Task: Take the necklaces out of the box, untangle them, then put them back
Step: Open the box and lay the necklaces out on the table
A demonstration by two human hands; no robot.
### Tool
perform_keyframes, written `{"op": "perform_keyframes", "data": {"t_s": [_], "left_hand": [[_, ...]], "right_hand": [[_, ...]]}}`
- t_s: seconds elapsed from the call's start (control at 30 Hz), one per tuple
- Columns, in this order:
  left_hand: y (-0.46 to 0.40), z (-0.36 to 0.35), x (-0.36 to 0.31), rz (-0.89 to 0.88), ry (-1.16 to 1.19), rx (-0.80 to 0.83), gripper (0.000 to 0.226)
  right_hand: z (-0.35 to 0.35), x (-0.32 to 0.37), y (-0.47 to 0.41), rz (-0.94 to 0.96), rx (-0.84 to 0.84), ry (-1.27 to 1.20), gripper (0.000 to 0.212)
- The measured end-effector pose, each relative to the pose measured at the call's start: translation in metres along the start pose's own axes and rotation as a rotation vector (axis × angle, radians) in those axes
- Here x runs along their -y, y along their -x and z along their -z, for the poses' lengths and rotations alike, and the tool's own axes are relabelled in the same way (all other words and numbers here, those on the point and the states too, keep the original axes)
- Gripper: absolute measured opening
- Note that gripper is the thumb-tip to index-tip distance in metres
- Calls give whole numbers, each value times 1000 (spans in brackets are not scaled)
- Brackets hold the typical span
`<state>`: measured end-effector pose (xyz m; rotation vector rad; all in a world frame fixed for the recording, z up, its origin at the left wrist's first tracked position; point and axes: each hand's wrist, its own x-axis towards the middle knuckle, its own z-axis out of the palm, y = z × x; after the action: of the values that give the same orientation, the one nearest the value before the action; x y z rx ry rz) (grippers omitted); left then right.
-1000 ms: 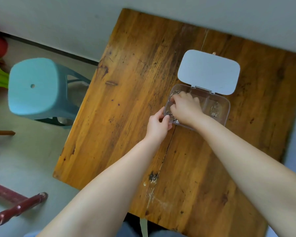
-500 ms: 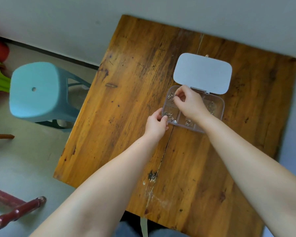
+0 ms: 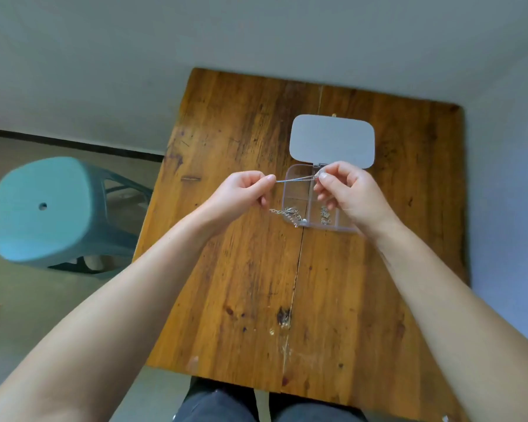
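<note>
A clear plastic box [image 3: 296,193] with several compartments lies open on the wooden table [image 3: 250,269], its pale lid [image 3: 332,141] folded back flat behind it. A thin silver necklace [image 3: 294,179] is stretched taut above the box between my two hands. My left hand [image 3: 241,193] pinches its left end and my right hand [image 3: 345,190] pinches the other end. A tangled length of chain [image 3: 288,214] hangs from my left hand over the box's front left corner. More small silver pieces [image 3: 325,215] lie in a front compartment.
A teal plastic stool [image 3: 43,208] stands on the floor left of the table. The grey wall runs behind the table's far edge. My legs in dark trousers [image 3: 226,403] show under the near edge.
Both hands have risen out of the box and moved apart, drawing a necklace taut between them. The camera view has shifted, so the table sits further right and lower.
</note>
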<state>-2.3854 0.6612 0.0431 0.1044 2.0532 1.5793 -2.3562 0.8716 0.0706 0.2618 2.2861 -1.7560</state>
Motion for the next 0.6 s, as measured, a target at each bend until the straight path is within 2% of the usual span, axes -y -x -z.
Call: {"op": "perform_keyframes", "data": {"t_s": [0.13, 0.27, 0.47, 0.6], "left_hand": [[11, 47, 23, 159, -117, 115, 36], [7, 60, 53, 185, -511, 219, 38], [6, 35, 97, -176, -1127, 444, 28], [11, 30, 115, -378, -1361, 481, 29]], "right_hand": [[-47, -40, 52, -335, -7, -132, 15], [-135, -79, 111, -717, -37, -405, 15], [-245, -92, 145, -1118, -200, -767, 11], [-263, -93, 142, -1175, -275, -734, 13]]}}
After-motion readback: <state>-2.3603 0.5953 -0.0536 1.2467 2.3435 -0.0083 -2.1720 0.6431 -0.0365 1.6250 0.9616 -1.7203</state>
